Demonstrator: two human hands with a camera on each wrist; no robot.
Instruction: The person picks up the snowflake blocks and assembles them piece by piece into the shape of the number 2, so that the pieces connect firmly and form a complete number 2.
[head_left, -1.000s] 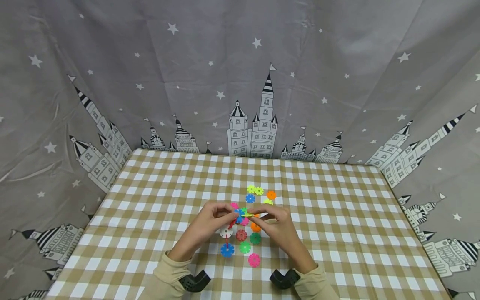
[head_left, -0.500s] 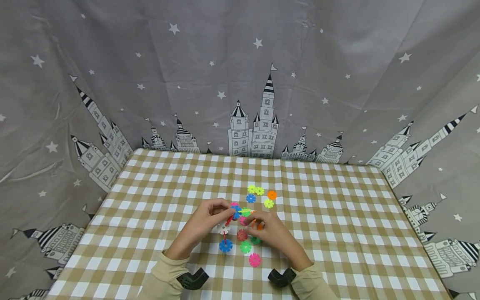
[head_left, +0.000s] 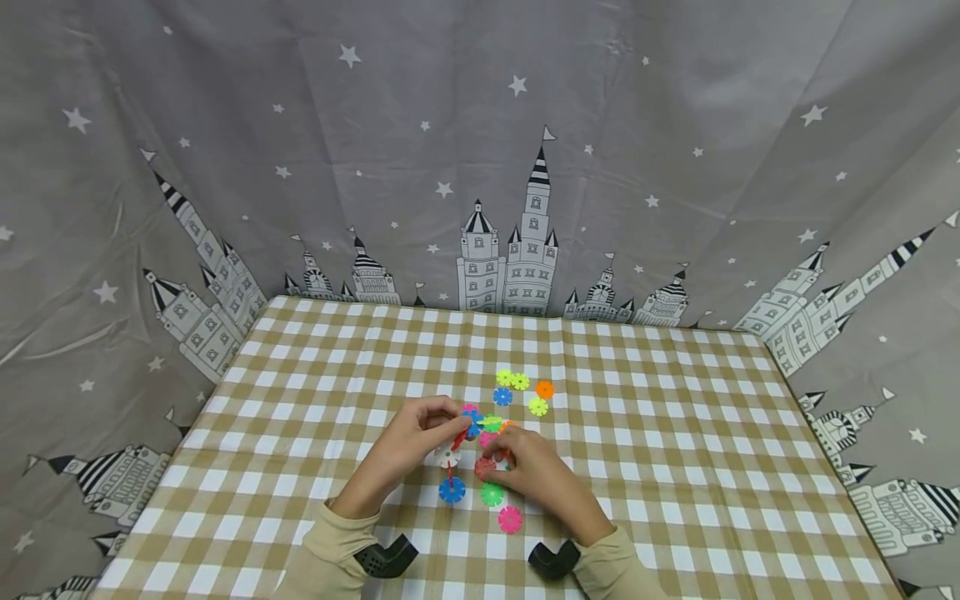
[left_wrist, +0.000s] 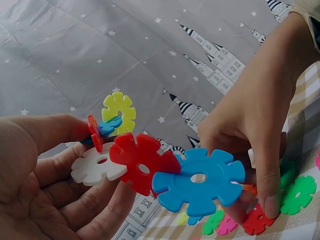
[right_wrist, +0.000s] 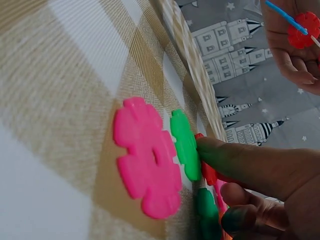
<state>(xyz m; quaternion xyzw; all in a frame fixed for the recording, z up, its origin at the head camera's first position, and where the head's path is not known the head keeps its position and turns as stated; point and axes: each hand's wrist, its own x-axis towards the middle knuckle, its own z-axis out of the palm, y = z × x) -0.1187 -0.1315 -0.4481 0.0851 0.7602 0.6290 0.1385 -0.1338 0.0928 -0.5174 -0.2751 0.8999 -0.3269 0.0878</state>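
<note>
My left hand grips a joined chain of notched plastic discs by its upper end, clear of the table. In the left wrist view the chain has a yellow disc, a small blue one, a red one on edge, a white disc, a flat red disc and a large blue disc. My right hand reaches down to the table, its thumb and a fingertip pinching a loose red disc. In the right wrist view the thumb covers part of that disc.
Loose discs lie around the right hand: a pink disc and a green disc nearest. Farther back are yellow discs, a blue disc and an orange disc. A checked cloth covers the table, and a grey castle-print curtain hangs behind.
My right hand has let go of the yellow disc on the chain and come down toward me onto the loose red disc. The left hand has shifted slightly left with the chain.
</note>
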